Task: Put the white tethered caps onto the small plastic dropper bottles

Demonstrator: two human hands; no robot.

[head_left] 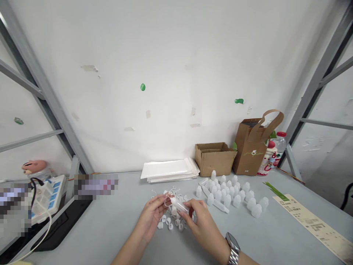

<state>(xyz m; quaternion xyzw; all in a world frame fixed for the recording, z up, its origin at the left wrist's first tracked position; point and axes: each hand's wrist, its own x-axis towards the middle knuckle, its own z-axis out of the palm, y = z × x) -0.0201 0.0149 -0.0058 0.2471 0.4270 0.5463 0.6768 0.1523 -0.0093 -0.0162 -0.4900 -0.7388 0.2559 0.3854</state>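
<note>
My right hand [201, 221] grips a small translucent squeeze bottle [180, 206], tilted with its tip to the upper left. At that tip my left hand [153, 214] pinches a small white cap with a thin loop [167, 201]; whether the cap sits on the nozzle I cannot tell. Beneath both hands lies a heap of loose white caps [171, 226], partly hidden by the fingers. To the right of my right hand stand several small translucent bottles [227, 200], with a longer slim one [221, 207] lying among them.
Flat white envelopes [168, 170] are stacked against the wall, beside an open cardboard box [215, 164] and a brown paper bag [249, 154]. A drink bottle [280, 143] stands behind the bag. A long printed paper strip [311, 222] lies right; a power strip [52, 197] sits left.
</note>
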